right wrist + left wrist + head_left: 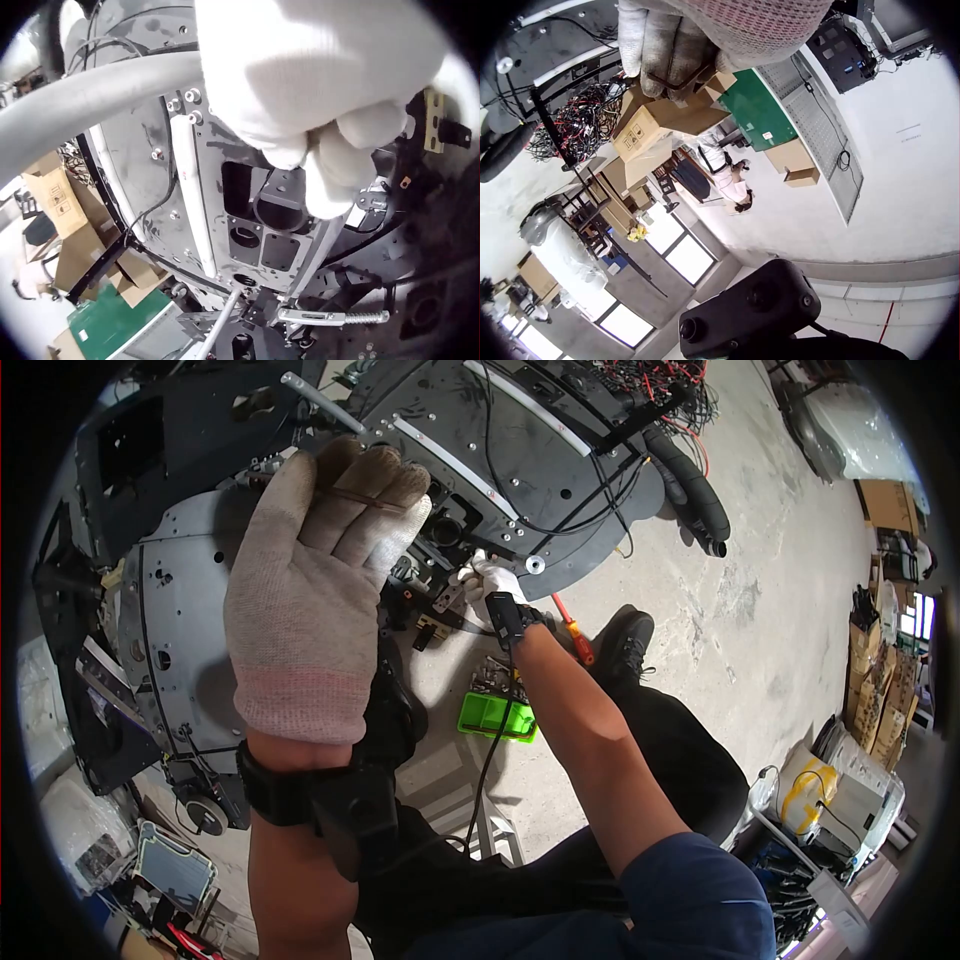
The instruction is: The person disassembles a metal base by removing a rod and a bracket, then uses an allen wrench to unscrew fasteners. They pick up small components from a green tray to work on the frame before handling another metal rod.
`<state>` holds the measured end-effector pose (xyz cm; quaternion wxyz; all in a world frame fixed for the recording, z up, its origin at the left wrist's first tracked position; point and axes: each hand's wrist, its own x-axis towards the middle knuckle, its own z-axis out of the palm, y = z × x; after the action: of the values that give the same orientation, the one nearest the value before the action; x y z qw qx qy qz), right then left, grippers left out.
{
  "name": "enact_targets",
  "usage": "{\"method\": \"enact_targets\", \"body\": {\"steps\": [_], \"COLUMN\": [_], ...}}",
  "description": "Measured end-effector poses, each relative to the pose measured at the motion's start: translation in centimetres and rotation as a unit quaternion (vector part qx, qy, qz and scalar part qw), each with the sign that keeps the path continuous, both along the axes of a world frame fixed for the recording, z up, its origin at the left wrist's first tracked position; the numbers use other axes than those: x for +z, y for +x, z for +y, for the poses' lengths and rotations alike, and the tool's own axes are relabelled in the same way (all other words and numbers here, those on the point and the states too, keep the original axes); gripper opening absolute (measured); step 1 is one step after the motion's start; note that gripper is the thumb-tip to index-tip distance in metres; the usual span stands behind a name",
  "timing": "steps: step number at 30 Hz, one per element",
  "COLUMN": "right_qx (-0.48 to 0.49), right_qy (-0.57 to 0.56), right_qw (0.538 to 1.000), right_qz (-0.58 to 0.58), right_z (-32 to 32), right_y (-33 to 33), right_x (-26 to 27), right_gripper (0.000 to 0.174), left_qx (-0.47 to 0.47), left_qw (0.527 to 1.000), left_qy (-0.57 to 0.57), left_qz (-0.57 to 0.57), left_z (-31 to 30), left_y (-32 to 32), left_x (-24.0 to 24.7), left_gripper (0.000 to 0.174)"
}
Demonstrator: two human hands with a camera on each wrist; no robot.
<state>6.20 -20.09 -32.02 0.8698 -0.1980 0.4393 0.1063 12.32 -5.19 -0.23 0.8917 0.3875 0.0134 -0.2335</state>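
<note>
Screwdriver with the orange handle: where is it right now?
In the head view, the screwdriver lies against the pale floor, below and to the right of the person's right hand, just left of the black shoe.

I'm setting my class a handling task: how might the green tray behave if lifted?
The green tray looks like thin plastic, so it is probably fairly stiff and light itself. Small metal parts crowd one end, so that end may feel heavier and dip. They appear loose, so tilting could send them sliding.
</note>
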Motion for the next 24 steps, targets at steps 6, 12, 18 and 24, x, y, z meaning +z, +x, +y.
{"method": "enact_targets", "body": {"steps": [6, 12, 18, 24], "right_qx": [0.096, 0.09, 0.275, 0.187], "right_qy": [-0.234, -0.172, -0.224, -0.153], "right_qw": [0.968, 0.981, 0.934, 0.962], "right_qz": [-0.007, 0.004, 0.043, 0.128], "right_z": [0.0, -0.7, 0.6, 3.3], "right_y": [-0.3, -5.4, -14.7, -21.3], "right_x": [1.7, -2.2, -0.7, -4.0], "right_gripper": [0.015, 0.027, 0.04, 0.044], "left_qx": [0.009, 0.009, 0.004, -0.02], "left_qw": [1.0, 1.0, 1.0, 1.0], "left_qy": [0.013, 0.022, 0.011, 0.006], "left_qz": [0.003, -0.021, 0.013, 0.001], "left_z": [-0.1, -0.2, -0.4, -0.2], "left_y": [-0.1, 0.0, -0.1, -0.2], "left_x": [0.1, 0.0, 0.2, 0.0], "left_gripper": [0.033, 0.034, 0.034, 0.035]}}
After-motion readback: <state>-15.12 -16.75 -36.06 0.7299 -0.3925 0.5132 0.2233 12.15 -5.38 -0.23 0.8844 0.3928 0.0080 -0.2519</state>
